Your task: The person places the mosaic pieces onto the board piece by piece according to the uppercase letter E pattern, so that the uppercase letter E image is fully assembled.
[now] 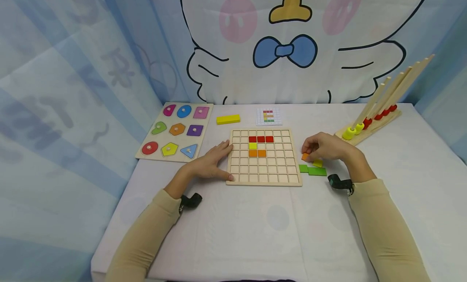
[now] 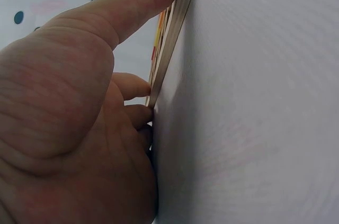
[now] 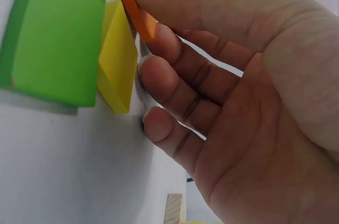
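Note:
A wooden grid board (image 1: pixel 284 160) lies on the white table, with a row of red tiles (image 1: pixel 260 139), one yellow square and two orange tiles set in its cells. My left hand (image 1: pixel 211 162) rests along the board's left edge, thumb at the near corner and fingers spread. To the right of the board, my right hand (image 1: pixel 326 147) pinches a small orange tile (image 3: pixel 139 15) between thumb and fingertips, low over the table. Just beside those fingers lies a yellow tile (image 3: pixel 117 57), and nearer me are a green rectangular tile (image 1: pixel 317 171) and a shorter green tile (image 1: pixel 303 168).
Behind the board are a printed pattern card (image 1: pixel 260 117) and a yellow block (image 1: pixel 228 119). A shape puzzle board (image 1: pixel 166 130) lies to the left. At the back right stands a wooden peg rack (image 1: pixel 383 123) with red and yellow beads. A cartoon curtain (image 1: pixel 233 79) hangs behind the table.

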{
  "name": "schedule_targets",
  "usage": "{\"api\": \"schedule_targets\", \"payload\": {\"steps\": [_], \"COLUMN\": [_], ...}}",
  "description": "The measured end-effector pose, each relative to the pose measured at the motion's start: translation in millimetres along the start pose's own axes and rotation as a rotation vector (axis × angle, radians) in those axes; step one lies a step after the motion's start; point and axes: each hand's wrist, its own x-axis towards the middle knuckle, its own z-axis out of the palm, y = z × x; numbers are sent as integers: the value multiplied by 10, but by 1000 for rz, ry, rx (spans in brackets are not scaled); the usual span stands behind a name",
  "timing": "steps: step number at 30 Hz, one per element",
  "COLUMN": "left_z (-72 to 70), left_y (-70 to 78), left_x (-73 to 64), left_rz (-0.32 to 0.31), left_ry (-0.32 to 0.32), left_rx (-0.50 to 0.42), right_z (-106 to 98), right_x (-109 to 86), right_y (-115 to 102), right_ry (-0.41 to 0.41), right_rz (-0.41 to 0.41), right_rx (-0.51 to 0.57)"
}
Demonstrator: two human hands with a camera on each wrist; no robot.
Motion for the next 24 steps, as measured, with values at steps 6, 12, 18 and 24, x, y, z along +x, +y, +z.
{"api": "schedule_targets", "payload": {"steps": [6, 12, 18, 24], "left_z": [-3, -8, -12, -2], "left_y": [7, 7, 3, 1], "left_x": [-3, -5, -7, 1], "left_rz": [-2, -3, 1, 0], "left_ry": [-1, -2, -1, -4], "left_rx": [1, -1, -5, -3], "right_z": [14, 6, 44, 106], "right_x": [1, -1, 34, 82], "right_y": [0, -19, -96, -189], "right_ry": [57, 173, 317, 393], "right_rz": [-28, -72, -66, -86], "right_rx": [54, 106, 219, 352]}}
